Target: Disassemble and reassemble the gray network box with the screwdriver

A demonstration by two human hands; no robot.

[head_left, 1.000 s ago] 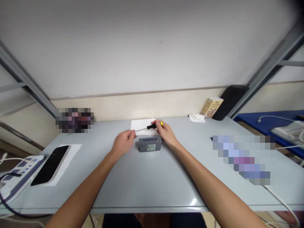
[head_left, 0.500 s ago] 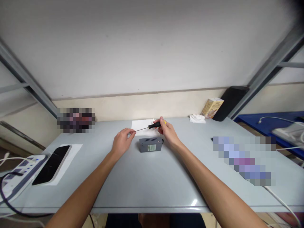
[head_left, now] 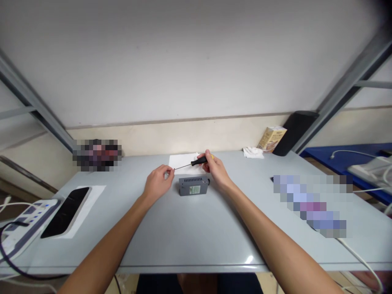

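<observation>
My right hand [head_left: 218,173] is closed round the black handle of a screwdriver [head_left: 198,161], which has a yellow end. Its thin shaft points left and slightly down toward my left hand [head_left: 157,181]. There, thumb and forefinger are pinched together at the screwdriver's tip; a tiny dark spot shows at that point, too small to name. Just below and between both hands, a grey metal box [head_left: 193,186] with a row of vent slots and a pale label stands on the desk. A dark round knob or connector sticks out at its right end.
Behind the box lies a white sheet of paper [head_left: 180,160]. At left are a phone [head_left: 67,212] on paper and a power strip [head_left: 27,226] with cables. At the back right stand a crumpled tissue [head_left: 253,152], a yellow carton [head_left: 272,139] and a black speaker-like object [head_left: 295,132].
My left thumb and forefinger have shifted slightly at the screwdriver's tip, and the tip now shows more clearly. The screwdriver and the grey box stay nearly in place.
</observation>
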